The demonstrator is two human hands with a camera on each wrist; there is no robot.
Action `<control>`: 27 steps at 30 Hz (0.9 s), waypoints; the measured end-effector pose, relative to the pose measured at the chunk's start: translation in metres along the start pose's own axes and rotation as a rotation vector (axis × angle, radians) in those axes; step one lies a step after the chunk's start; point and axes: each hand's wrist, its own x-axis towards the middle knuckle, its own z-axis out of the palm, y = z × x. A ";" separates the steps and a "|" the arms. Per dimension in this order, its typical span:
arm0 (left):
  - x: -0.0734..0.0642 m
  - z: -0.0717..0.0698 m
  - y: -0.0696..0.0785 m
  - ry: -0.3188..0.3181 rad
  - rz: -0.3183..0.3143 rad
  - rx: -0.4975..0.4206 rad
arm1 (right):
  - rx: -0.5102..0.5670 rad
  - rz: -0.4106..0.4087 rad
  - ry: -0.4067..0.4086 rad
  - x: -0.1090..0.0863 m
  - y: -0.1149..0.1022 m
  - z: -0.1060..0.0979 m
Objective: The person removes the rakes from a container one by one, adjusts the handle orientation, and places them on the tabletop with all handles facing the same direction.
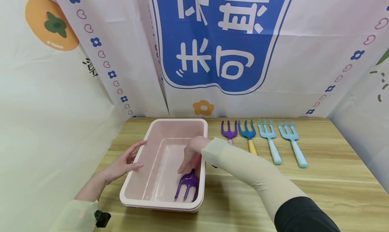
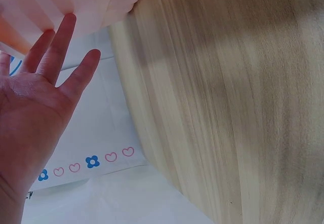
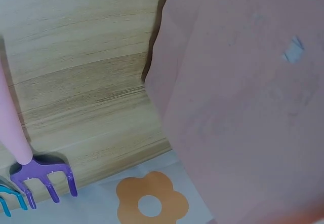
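Note:
A deep pink plastic bin [image 1: 164,204] stands on the table. In it, by the right wall, lies a small hand fork [image 1: 189,182] with purple tines and a pink handle. My right hand [image 1: 194,149] reaches down into the bin over the handle; its visible digit points straight down, apart from the handle, and the other fingers are mostly hidden. My left hand [image 1: 121,166] is at the bin's left side, fingers spread, with fingertips at the wall and rim. The left wrist view shows those straight fingers against the bin's outer wall.
Right of the bin lie a purple fork [image 1: 229,132] with a pink handle, a blue fork [image 1: 247,133] with a yellow handle, and two light blue forks, one inner [image 1: 274,151] and one outer [image 1: 297,152]. A printed cloth [image 1: 136,73] hangs behind the wooden table [image 1: 334,178].

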 end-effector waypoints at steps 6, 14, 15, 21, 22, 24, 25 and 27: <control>0.002 0.001 0.002 -0.010 0.000 -0.003 | 0.039 0.021 0.011 -0.005 0.001 0.001; 0.001 0.002 0.002 -0.009 -0.002 -0.004 | -0.035 0.007 0.093 -0.007 0.001 -0.004; 0.000 0.001 0.002 -0.008 -0.001 -0.003 | -0.025 0.006 0.096 -0.009 0.001 -0.005; 0.000 0.002 0.001 -0.004 -0.002 -0.006 | -0.090 -0.034 0.051 -0.014 0.002 -0.018; 0.000 0.002 0.002 -0.003 -0.005 -0.007 | -0.131 -0.046 0.044 -0.015 0.003 -0.021; 0.000 0.002 0.002 0.001 -0.011 -0.010 | -0.243 -0.089 0.051 -0.016 0.003 -0.025; 0.000 0.002 0.003 0.002 -0.013 -0.011 | -0.286 -0.111 0.055 -0.017 0.004 -0.026; 0.000 0.002 0.003 0.004 -0.017 -0.013 | -0.314 -0.143 0.061 -0.019 0.005 -0.028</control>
